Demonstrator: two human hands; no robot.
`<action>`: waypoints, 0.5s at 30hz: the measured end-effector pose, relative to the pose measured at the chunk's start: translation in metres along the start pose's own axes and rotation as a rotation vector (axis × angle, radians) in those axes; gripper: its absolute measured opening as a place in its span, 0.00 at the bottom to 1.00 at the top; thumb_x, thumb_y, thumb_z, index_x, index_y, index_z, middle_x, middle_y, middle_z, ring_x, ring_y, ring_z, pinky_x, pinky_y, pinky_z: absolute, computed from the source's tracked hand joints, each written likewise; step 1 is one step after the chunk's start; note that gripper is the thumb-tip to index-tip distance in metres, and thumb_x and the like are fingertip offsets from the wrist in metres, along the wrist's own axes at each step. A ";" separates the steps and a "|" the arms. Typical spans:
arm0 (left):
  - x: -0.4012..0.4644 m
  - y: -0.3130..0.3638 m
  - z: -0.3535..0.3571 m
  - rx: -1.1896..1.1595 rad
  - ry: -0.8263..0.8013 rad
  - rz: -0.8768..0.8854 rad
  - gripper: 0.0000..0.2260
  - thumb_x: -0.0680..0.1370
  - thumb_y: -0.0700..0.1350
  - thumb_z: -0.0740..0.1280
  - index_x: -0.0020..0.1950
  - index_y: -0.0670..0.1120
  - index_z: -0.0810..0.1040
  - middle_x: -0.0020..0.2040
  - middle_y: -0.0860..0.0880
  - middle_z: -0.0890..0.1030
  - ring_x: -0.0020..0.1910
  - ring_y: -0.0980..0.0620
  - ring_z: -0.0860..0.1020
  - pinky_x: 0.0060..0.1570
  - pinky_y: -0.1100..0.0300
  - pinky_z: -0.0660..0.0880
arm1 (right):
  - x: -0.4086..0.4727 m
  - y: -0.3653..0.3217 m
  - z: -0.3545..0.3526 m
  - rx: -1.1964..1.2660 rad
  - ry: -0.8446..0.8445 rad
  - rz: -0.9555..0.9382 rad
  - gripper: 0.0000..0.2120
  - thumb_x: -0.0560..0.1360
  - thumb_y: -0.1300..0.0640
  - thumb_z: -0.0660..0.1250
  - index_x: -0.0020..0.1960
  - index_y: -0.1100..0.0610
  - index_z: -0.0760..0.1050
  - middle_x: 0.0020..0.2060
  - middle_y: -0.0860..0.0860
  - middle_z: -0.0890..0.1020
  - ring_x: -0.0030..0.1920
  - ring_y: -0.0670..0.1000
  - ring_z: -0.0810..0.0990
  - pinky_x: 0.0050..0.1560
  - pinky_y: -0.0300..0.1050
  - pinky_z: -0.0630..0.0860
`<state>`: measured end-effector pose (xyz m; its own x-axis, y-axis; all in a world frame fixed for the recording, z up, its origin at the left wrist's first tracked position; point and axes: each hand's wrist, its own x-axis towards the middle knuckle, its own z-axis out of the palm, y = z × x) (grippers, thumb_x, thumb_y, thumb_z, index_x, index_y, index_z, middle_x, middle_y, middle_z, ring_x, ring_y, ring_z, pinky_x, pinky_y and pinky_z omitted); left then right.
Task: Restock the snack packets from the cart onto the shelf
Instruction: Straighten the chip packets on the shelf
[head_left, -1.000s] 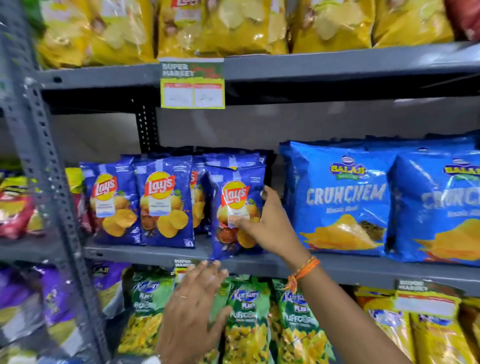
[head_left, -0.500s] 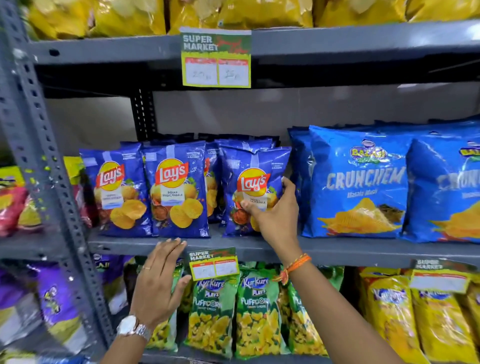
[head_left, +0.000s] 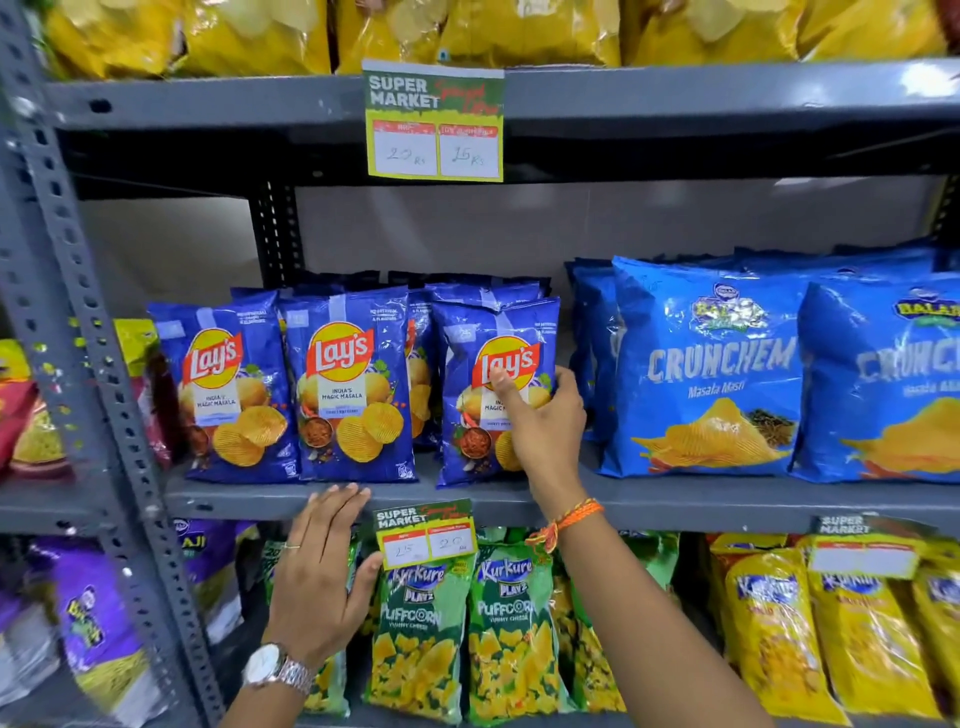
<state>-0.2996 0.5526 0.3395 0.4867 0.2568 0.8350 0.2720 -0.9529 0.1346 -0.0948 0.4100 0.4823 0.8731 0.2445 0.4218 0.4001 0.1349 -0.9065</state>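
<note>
Three blue Lay's packets stand along the front of the grey middle shelf. The right hand grips the rightmost Lay's packet, thumb on its front, fingers apparently around its right edge. The left hand, fingers spread flat, rests below the shelf edge.
</note>
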 end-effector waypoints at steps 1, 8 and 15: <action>0.000 0.000 0.000 -0.001 0.000 0.002 0.27 0.84 0.58 0.53 0.75 0.41 0.71 0.70 0.43 0.75 0.72 0.42 0.72 0.80 0.51 0.57 | -0.002 -0.001 0.001 0.015 0.007 0.011 0.29 0.68 0.39 0.77 0.60 0.54 0.74 0.45 0.44 0.84 0.45 0.40 0.84 0.48 0.44 0.84; 0.000 0.003 -0.002 -0.001 0.004 -0.008 0.27 0.84 0.58 0.53 0.74 0.41 0.71 0.70 0.43 0.75 0.71 0.42 0.72 0.79 0.49 0.58 | -0.016 -0.007 0.011 -0.023 0.131 0.020 0.31 0.66 0.38 0.77 0.61 0.50 0.69 0.50 0.50 0.84 0.54 0.54 0.83 0.62 0.60 0.77; 0.000 0.004 -0.003 -0.007 -0.004 -0.018 0.26 0.84 0.57 0.54 0.75 0.42 0.70 0.71 0.44 0.75 0.72 0.42 0.71 0.79 0.48 0.59 | -0.024 -0.014 0.016 -0.074 0.152 0.027 0.31 0.65 0.31 0.72 0.58 0.46 0.63 0.50 0.47 0.82 0.56 0.53 0.80 0.61 0.52 0.65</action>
<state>-0.3009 0.5478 0.3414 0.4849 0.2750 0.8302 0.2751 -0.9491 0.1537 -0.1254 0.4178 0.4849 0.9135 0.0985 0.3947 0.3907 0.0580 -0.9187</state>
